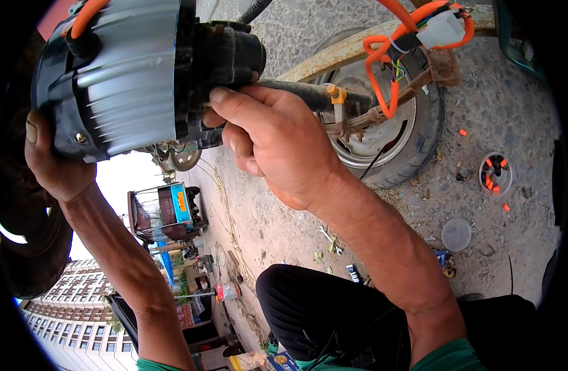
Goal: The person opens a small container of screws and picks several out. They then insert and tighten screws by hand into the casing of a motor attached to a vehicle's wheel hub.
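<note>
Finned silver motor point(128, 74), black-ended: the left hand point(60, 166) grasps one end, while the right hand point(281, 141) curls its fingers at the other, their hold unclear.

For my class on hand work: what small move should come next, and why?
Perhaps brace the motor with the left hand while the right hand works at the dark housing: the left cups the motor's black end cap, and the right's fingertips are at the housing, their exact contact hidden.

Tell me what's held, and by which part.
Left hand: the silver motor, by its black end cover. Right hand: at the opposite end, hold unclear.
</note>
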### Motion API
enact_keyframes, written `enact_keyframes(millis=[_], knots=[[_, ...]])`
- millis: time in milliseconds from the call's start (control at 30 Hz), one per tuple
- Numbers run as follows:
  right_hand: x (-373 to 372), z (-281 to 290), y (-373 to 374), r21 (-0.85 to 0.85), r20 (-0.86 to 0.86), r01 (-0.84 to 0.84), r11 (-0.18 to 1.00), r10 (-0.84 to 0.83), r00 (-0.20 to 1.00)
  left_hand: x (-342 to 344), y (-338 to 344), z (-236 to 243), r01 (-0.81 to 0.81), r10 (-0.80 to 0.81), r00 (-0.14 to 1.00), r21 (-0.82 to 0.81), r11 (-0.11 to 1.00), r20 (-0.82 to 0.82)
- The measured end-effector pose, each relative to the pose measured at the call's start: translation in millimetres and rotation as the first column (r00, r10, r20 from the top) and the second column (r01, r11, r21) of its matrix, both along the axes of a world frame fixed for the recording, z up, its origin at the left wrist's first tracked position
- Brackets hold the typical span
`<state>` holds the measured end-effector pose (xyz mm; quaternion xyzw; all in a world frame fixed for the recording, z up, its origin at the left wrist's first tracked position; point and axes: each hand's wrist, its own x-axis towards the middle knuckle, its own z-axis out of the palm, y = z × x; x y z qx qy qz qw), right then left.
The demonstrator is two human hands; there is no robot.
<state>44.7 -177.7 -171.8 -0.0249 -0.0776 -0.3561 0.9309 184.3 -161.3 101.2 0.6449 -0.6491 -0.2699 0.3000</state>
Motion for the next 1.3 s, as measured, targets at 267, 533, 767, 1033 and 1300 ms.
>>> enact_keyframes(millis=[267, 533, 767, 1033, 1300], knots=[[-3.8, -0.5, -1.8, 0.031, 0.116, -0.159, 0.987, 0.154, 0.981, 5.1, 1.7, 2.9, -0.034, 0.033, 0.998, -0.028, 0.999, -0.048], [3.7, 5.5, 11.7, 0.110, -0.080, 0.039, 0.993, -0.030, 0.996, 10.0, 4.7, 6.4, -0.091, 0.089, 0.996, -0.067, 0.994, -0.021], [-3.4, 7.5, 15.0, 0.019, -0.181, 0.223, 0.975, -0.216, 0.959, 4.8, 4.2, 1.8, -0.066, 0.065, 0.998, -0.032, 0.997, -0.019], [12.1, -2.2, 14.9, -0.177, -0.231, 0.405, 0.897, -0.438, 0.869, 3.1, 2.3, 1.0, -0.094, 0.097, 0.995, -0.091, 0.991, 0.035], [4.9, -0.1, 8.4, -0.178, -0.219, 0.233, 0.956, -0.269, 0.938, -4.3, -0.4, -5.8, -0.062, 0.067, 0.996, -0.079, 0.995, 0.060]])
